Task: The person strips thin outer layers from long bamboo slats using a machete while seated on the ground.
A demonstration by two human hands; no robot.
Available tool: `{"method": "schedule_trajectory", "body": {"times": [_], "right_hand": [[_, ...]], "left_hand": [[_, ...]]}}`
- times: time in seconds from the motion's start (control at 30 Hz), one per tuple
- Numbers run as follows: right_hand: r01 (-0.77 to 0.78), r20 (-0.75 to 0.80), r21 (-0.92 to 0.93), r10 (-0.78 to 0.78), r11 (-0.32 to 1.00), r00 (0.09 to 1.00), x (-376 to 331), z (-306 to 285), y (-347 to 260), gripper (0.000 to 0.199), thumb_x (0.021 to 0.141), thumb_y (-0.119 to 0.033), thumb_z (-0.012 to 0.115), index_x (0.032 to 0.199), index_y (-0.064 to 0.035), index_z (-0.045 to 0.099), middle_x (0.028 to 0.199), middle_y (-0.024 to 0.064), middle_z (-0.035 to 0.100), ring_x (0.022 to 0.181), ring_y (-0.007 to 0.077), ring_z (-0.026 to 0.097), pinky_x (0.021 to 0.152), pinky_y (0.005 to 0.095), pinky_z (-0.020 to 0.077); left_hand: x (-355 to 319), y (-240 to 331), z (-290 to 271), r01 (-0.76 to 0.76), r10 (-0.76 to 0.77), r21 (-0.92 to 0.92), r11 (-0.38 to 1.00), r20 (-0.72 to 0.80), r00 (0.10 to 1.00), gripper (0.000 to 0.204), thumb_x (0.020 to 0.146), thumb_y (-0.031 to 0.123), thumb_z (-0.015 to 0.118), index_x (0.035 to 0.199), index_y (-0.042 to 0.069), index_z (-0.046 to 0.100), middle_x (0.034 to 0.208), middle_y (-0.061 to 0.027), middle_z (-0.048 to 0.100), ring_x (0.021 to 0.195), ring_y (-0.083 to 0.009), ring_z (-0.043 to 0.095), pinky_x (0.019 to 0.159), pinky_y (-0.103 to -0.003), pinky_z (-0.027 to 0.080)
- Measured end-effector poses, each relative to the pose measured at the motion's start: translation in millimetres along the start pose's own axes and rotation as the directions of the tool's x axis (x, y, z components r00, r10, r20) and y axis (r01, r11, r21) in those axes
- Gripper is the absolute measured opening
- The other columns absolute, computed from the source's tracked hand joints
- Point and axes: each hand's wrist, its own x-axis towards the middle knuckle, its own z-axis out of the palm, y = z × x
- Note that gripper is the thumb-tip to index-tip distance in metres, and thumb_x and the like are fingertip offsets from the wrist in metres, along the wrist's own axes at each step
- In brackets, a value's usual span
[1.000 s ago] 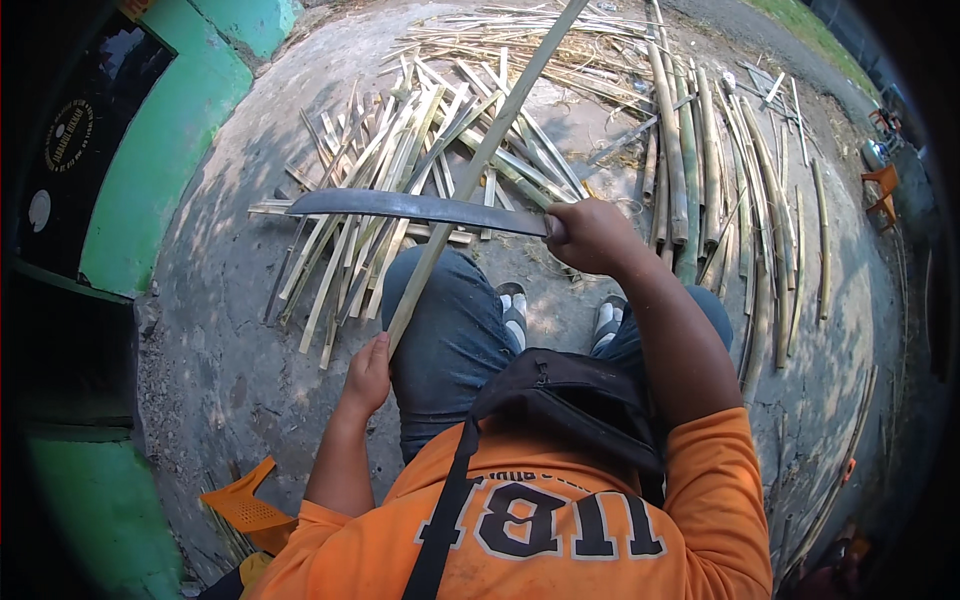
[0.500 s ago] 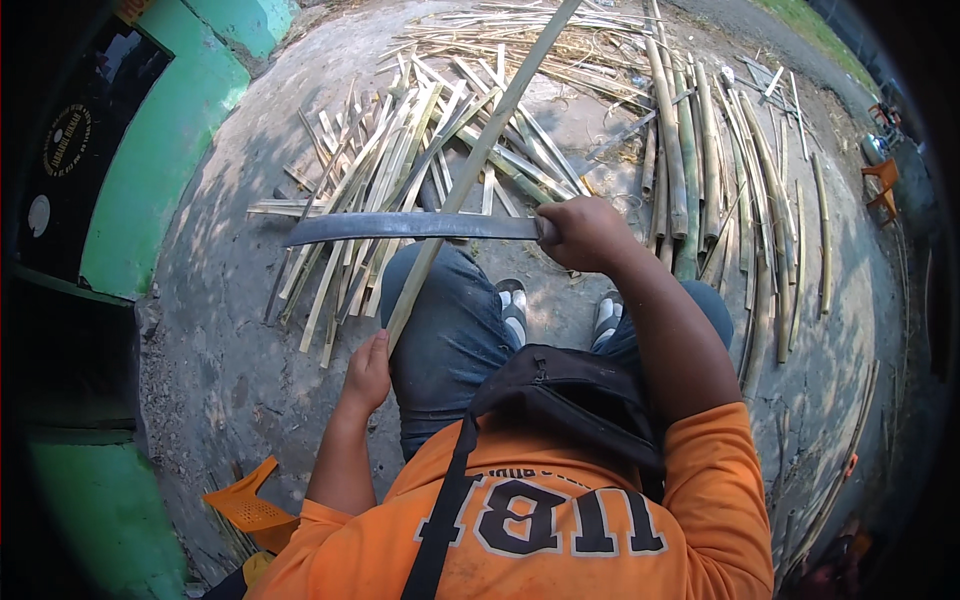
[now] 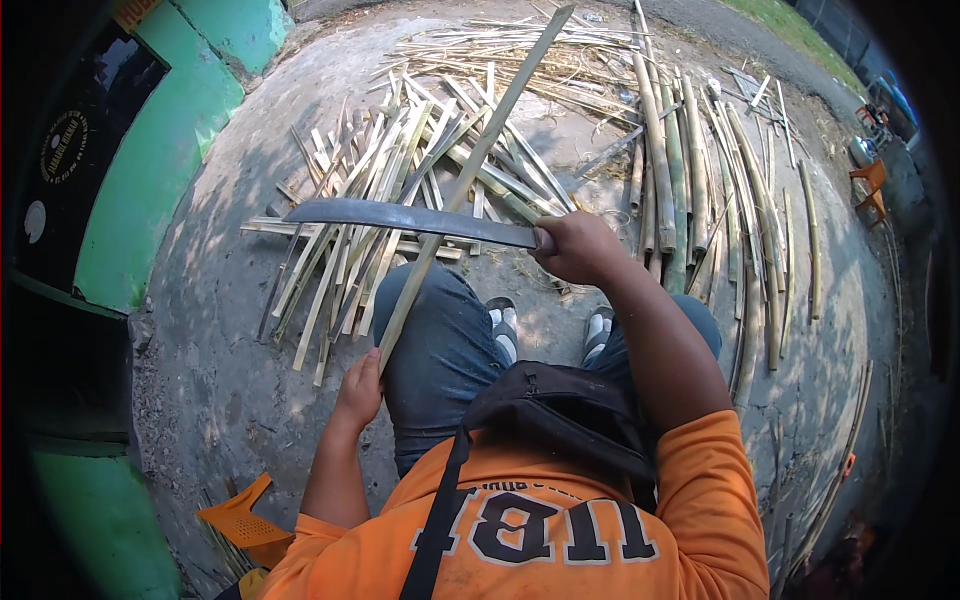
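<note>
My right hand (image 3: 580,247) is closed around the handle of a machete (image 3: 410,217), its long grey blade pointing left across my left knee. A long split bamboo strip (image 3: 487,135) slants from beside my left thigh up toward the far side, and the blade lies across it, seemingly on top. My left hand (image 3: 361,388) grips the near end of that strip, the thumb along its edge; the other fingers are partly hidden. Beyond my knees lies a heap of split bamboo strips (image 3: 345,225).
Whole bamboo poles (image 3: 670,160) lie in a row at the right, with thinner strips (image 3: 590,65) scattered behind. A green wall (image 3: 190,150) stands at the left. Orange plastic chairs show at lower left (image 3: 245,525) and far right (image 3: 870,190). A black bag (image 3: 550,410) rests on my lap.
My right hand and the machete's handle end have dropped slightly nearer to me, so the blade tilts a little more. My left hand with the strip's near end has shifted slightly left and nearer.
</note>
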Motion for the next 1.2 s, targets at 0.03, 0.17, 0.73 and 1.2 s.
{"method": "schedule_trajectory", "body": {"times": [0.03,0.17,0.73,1.2], "right_hand": [[0.109,0.051,-0.078,-0.105,0.991,0.993,0,-1,-9,0.022,0.085,-0.028,0.069,0.096,-0.0097,0.074,0.085,0.0196,0.073,0.085,0.0417,0.070,0.079,0.0517,0.0565],[0.183,0.084,-0.077,-0.176,0.980,0.981,4,0,-2,0.019,0.084,-0.026,0.071,0.090,-0.0080,0.072,0.081,0.0209,0.070,0.081,0.0434,0.068,0.074,0.0522,0.0543],[0.261,0.169,-0.080,-0.245,0.962,0.955,3,15,-14,0.017,0.083,-0.027,0.068,0.088,-0.0117,0.072,0.080,0.0172,0.071,0.081,0.0411,0.069,0.076,0.0521,0.0550],[0.357,0.133,-0.143,-0.339,0.923,0.931,0,10,-10,0.017,0.084,-0.027,0.067,0.084,-0.0102,0.069,0.077,0.0149,0.070,0.074,0.0405,0.069,0.070,0.0525,0.0551]], "left_hand": [[1,0,-1,0.007,-0.007,0.005,1.000,0.016,1.000,0.056,0.112,0.048,0.040,0.104,-0.001,0.066,0.073,-0.0021,0.052,0.064,-0.0128,0.048,0.059,-0.033,0.038],[-3,5,-1,0.006,-0.004,-0.048,0.999,0.049,0.999,0.056,0.112,0.048,0.040,0.107,-0.001,0.067,0.074,-0.0014,0.052,0.064,-0.0120,0.047,0.059,-0.031,0.038],[-7,9,5,0.029,-0.023,-0.177,0.984,0.036,0.999,0.054,0.112,0.047,0.040,0.109,0.001,0.067,0.073,0.0019,0.049,0.063,-0.0091,0.043,0.057,-0.030,0.036],[-1,-2,2,-0.019,0.019,0.010,1.000,-0.010,1.000,0.056,0.112,0.046,0.039,0.097,-0.001,0.065,0.070,-0.0021,0.052,0.063,-0.0135,0.049,0.058,-0.033,0.039]]}}
